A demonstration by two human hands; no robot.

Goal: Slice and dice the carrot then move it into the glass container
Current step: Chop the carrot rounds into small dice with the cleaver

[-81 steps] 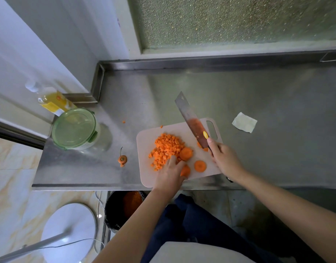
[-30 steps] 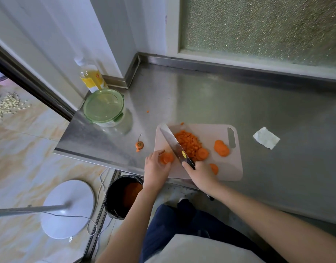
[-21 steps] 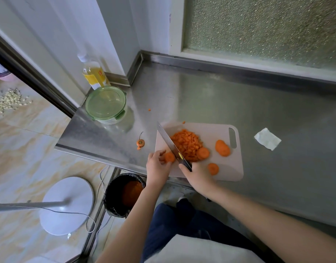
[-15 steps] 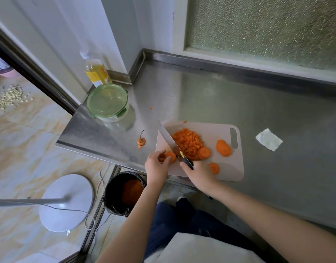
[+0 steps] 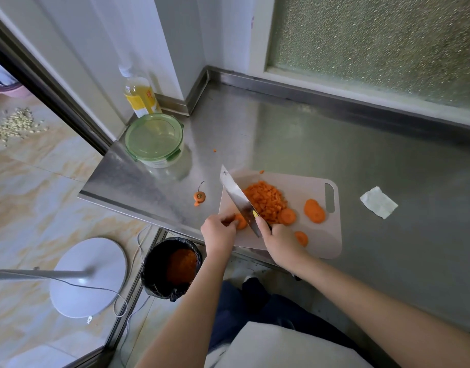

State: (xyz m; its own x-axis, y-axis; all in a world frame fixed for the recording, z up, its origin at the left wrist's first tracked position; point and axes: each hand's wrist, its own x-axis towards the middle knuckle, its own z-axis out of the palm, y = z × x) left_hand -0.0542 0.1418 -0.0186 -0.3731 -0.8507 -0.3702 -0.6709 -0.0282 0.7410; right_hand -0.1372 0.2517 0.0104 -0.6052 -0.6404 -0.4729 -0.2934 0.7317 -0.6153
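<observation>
Slicing on the cutting board.
Pinching a carrot slice in left hand, gripping cleaver in right hand, beside a diced heap.

The cutting board lies on the tabletop at its near edge. On it, the diced carrot pile sits in the middle, with loose slices to its right. The knife, in the right hand, stands between the pile and the carrot slice held by the left hand. The carrot top lies just left of the board. The glass container stands farther left and behind, with the bottle behind it. A paper scrap lies right of the board.
</observation>
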